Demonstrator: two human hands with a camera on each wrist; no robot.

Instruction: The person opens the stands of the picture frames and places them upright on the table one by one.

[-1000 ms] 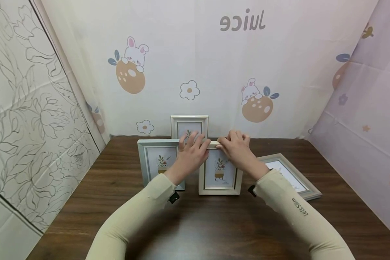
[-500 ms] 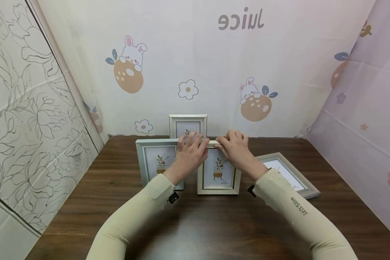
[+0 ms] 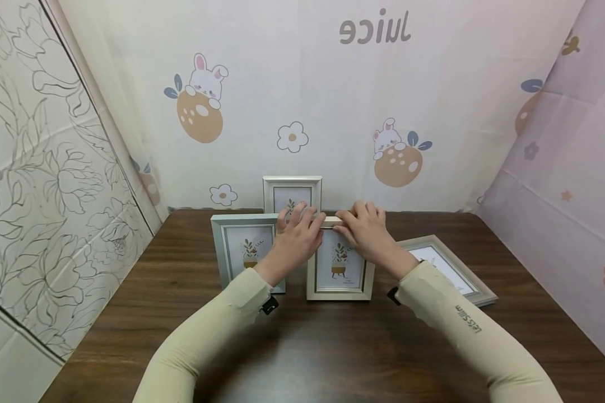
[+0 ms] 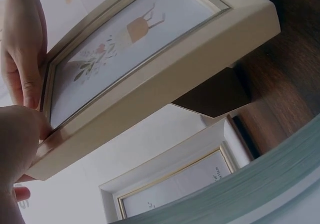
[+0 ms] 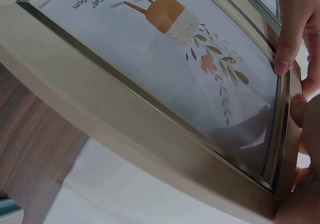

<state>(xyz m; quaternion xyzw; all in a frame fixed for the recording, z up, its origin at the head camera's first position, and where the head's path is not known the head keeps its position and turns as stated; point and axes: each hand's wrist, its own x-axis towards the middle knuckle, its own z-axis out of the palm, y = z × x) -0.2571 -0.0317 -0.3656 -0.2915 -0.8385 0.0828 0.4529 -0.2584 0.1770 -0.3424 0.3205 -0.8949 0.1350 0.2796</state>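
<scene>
A cream picture frame stands upright at the centre of the table, showing a plant print. My left hand pinches its top edge near the left corner, with thumb at the front and fingers bent over the back. The right hand holds the same edge toward the right corner. In the right wrist view, the left thumb lies against the inner gold lip. The left wrist view shows a dark support behind the frame. My left forearm and hand partly cover a pale green picture frame.
Behind, a white picture frame stands near the wall curtain. At the right, a champagne-coloured picture frame lies face up, partly behind my right arm. All are on a dark wooden table.
</scene>
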